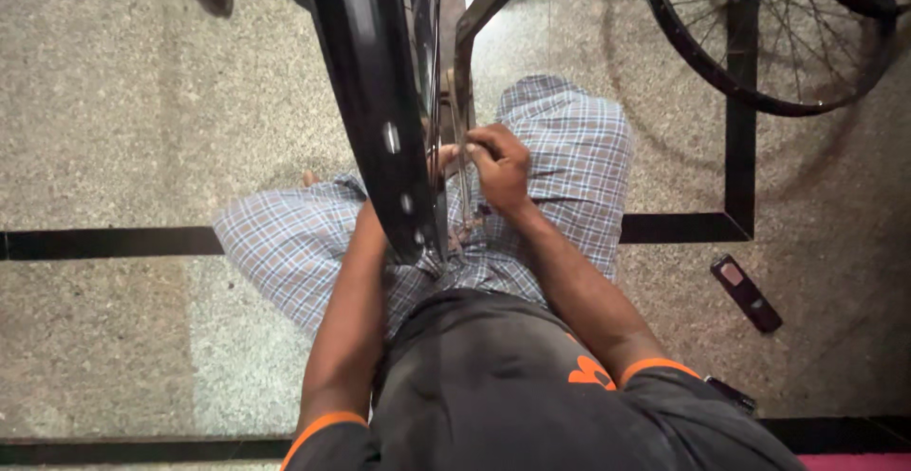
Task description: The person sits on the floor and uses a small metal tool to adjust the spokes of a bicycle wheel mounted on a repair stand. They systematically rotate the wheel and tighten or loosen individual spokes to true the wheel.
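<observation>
Speckled stone flooring (114, 101) with black inlay strips lay beneath the seated person. Left of the black wheel rim (375, 101), the left forearm ran up behind it; the left hand (442, 159) showed only fingertips, so its grip could not be determined. Just right of the rim, the right hand (501, 166) was curled, pinching a thin metal part (462, 139). Further right lay a dark phone (747, 293).
</observation>
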